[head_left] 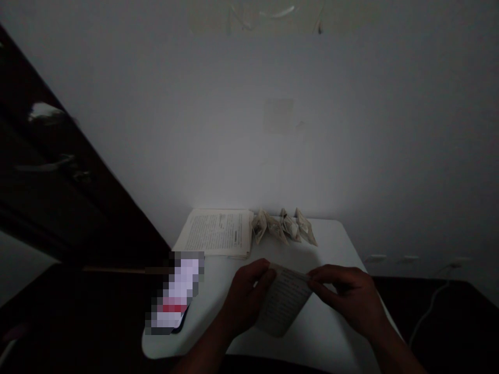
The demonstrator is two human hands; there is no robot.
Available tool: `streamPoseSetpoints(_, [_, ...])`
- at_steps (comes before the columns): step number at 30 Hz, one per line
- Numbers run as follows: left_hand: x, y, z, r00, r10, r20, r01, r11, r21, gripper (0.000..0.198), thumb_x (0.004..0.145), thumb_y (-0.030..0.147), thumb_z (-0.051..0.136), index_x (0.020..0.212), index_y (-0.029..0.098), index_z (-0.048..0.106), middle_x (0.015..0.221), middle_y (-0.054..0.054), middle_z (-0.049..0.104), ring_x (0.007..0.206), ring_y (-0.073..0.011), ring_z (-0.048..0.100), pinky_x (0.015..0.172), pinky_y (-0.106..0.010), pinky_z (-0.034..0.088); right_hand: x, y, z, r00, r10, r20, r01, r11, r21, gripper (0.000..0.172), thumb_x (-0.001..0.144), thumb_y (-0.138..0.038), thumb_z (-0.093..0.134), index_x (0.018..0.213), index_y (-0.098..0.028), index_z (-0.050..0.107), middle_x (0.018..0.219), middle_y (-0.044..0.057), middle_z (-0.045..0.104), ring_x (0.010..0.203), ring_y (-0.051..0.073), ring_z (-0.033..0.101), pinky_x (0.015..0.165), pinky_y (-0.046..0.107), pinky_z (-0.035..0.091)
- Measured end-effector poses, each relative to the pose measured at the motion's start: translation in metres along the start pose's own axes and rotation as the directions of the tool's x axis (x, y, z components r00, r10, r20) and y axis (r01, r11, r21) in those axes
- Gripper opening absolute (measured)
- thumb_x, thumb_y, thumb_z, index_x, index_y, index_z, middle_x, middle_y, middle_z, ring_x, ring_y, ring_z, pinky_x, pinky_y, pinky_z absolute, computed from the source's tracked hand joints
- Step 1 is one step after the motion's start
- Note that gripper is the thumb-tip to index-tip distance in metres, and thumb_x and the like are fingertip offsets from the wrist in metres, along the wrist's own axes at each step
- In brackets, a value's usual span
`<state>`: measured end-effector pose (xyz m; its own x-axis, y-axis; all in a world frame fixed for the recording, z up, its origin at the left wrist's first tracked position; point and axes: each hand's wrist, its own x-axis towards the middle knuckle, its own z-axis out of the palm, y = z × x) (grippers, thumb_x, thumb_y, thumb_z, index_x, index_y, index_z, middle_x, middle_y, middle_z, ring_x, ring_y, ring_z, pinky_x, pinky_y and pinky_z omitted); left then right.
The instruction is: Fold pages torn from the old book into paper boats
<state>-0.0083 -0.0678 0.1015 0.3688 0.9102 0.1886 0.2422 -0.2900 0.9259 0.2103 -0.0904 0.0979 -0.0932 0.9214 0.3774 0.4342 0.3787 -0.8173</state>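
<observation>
A folded sheet of printed paper (286,304) is held up over the white table, tilted toward me. My left hand (251,291) grips its upper left corner, thumb and fingers closed on it. At the upper right corner, my right hand (346,291) pinches the edge between thumb and forefinger. Beyond my hands, several folded paper boats (286,228) stand in a row near the wall. A stack of printed sheets (220,234) lies to the left of them.
The small white table (218,311) stands against a pale wall (187,130). A phone (177,293) with its screen blurred out rests at the left edge. A dark door (70,182) is at the left. On the right, a white cable (431,304) hangs from a wall socket.
</observation>
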Motion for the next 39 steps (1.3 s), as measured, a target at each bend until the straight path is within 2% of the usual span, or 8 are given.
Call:
streamPoseSetpoints(4, [-0.002, 0.002, 0.000, 1.000, 0.013, -0.004, -0.013, 1.000, -0.004, 0.029, 0.089, 0.034, 0.042, 0.068, 0.016, 0.050, 0.066, 0.002, 0.047, 0.063, -0.0114, 0.046, 0.060, -0.022, 0.035, 0.001, -0.004, -0.003, 1.000, -0.001, 0.004, 0.001, 0.999, -0.032, 0.003, 0.073, -0.024, 0.068, 0.071, -0.023, 0.070, 0.073, 0.001, 0.073, 0.063, 0.015, 0.068, 0.060, 0.021, 0.053])
streamPoseSetpoints(9, [-0.002, 0.010, 0.000, 1.000, 0.024, -0.003, -0.024, 0.998, -0.064, 0.022, 0.086, 0.032, 0.050, 0.076, 0.016, 0.062, 0.072, 0.000, 0.058, 0.067, -0.0122, 0.053, 0.063, -0.021, 0.039, -0.001, -0.015, -0.006, 0.997, -0.047, 0.061, 0.050, 0.997, -0.065, 0.003, 0.073, -0.023, 0.067, 0.073, -0.023, 0.070, 0.073, 0.000, 0.073, 0.064, 0.015, 0.068, 0.063, 0.022, 0.054])
streamPoseSetpoints(12, [-0.002, 0.013, 0.000, 0.998, 0.016, -0.061, -0.021, 0.997, -0.081, 0.023, 0.085, 0.031, 0.052, 0.072, 0.016, 0.063, 0.069, 0.000, 0.059, 0.065, -0.0117, 0.054, 0.062, -0.020, 0.039, -0.003, -0.014, -0.003, 1.000, 0.016, -0.009, -0.017, 0.999, -0.042, 0.012, 0.072, -0.025, 0.069, 0.083, -0.022, 0.068, 0.077, 0.002, 0.073, 0.067, 0.017, 0.068, 0.067, 0.025, 0.055])
streamPoseSetpoints(15, [-0.003, 0.012, 0.000, 0.996, 0.006, -0.090, -0.017, 0.993, -0.121, 0.022, 0.086, 0.031, 0.051, 0.074, 0.016, 0.063, 0.071, 0.000, 0.060, 0.067, -0.0122, 0.054, 0.062, -0.020, 0.040, -0.004, -0.012, 0.001, 0.999, 0.054, 0.001, -0.054, 0.998, 0.044, 0.018, 0.072, -0.027, 0.069, 0.089, -0.022, 0.068, 0.084, 0.004, 0.073, 0.076, 0.019, 0.067, 0.072, 0.026, 0.054])
streamPoseSetpoints(18, [-0.005, 0.012, 0.000, 0.996, -0.007, -0.093, -0.006, 0.990, -0.139, 0.023, 0.086, 0.031, 0.051, 0.074, 0.016, 0.063, 0.070, 0.000, 0.059, 0.068, -0.0128, 0.054, 0.063, -0.021, 0.040, -0.004, -0.013, 0.005, 0.995, 0.092, 0.046, -0.097, 0.987, 0.128, 0.013, 0.075, -0.029, 0.065, 0.084, -0.021, 0.071, 0.078, 0.004, 0.072, 0.071, 0.018, 0.067, 0.065, 0.024, 0.054])
streamPoseSetpoints(22, [-0.006, 0.016, -0.001, 0.997, -0.017, -0.078, 0.005, 0.989, -0.145, 0.023, 0.086, 0.032, 0.050, 0.075, 0.016, 0.063, 0.071, -0.001, 0.059, 0.067, -0.0130, 0.053, 0.063, -0.021, 0.041, -0.005, -0.018, 0.008, 0.988, 0.155, 0.024, -0.157, 0.962, 0.226, 0.016, 0.074, -0.032, 0.065, 0.082, -0.020, 0.072, 0.073, 0.004, 0.072, 0.066, 0.018, 0.067, 0.059, 0.022, 0.054])
streamPoseSetpoints(29, [-0.006, 0.019, 0.000, 0.999, -0.010, -0.047, 0.002, 0.987, -0.162, 0.024, 0.087, 0.031, 0.049, 0.074, 0.016, 0.063, 0.071, 0.000, 0.058, 0.067, -0.0127, 0.053, 0.064, -0.021, 0.040, -0.005, -0.015, 0.009, 0.976, 0.219, 0.024, -0.218, 0.943, 0.250, 0.018, 0.073, -0.036, 0.065, 0.074, -0.019, 0.072, 0.068, 0.004, 0.070, 0.060, 0.019, 0.065, 0.054, 0.023, 0.053])
streamPoseSetpoints(39, [-0.006, 0.018, 0.000, 0.998, -0.049, -0.044, 0.039, 0.975, -0.219, 0.024, 0.085, 0.032, 0.052, 0.070, 0.015, 0.062, 0.067, 0.001, 0.054, 0.063, -0.0111, 0.048, 0.061, -0.020, 0.038, -0.004, -0.012, 0.009, 0.963, 0.264, 0.045, -0.265, 0.918, 0.294, 0.018, 0.072, -0.036, 0.067, 0.075, -0.020, 0.073, 0.068, 0.003, 0.071, 0.062, 0.018, 0.066, 0.056, 0.022, 0.053])
